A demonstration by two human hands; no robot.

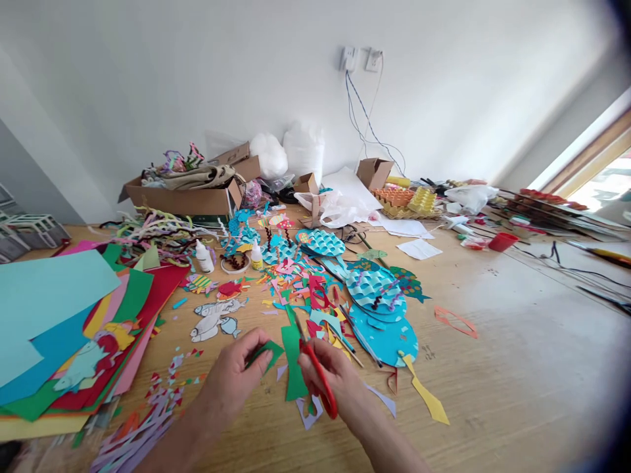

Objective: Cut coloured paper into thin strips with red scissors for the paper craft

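My left hand [245,365] pinches a small piece of green paper [275,350] between thumb and fingers. In my right hand [331,373] is a pair of scissors with red handles [323,381], its blades pointing away from me and apart from the piece. A longer green paper strip [294,387] lies on the table by the scissors, partly behind my right hand. Below it rests a lilac paper scrap [310,415] with a cut-out. Left of centre, several fish cut-outs [213,318] in white and light blue lie just beyond my left hand.
Stacked coloured paper [54,295] covers the left side. Glue bottles [204,256] stand beyond the fish cut-outs. Blue woven-paper discs [377,292] lie right of the scrap pile [290,276]. At the back are a cardboard box [182,199] and egg trays [421,202]; a red cup [503,242] lies right.
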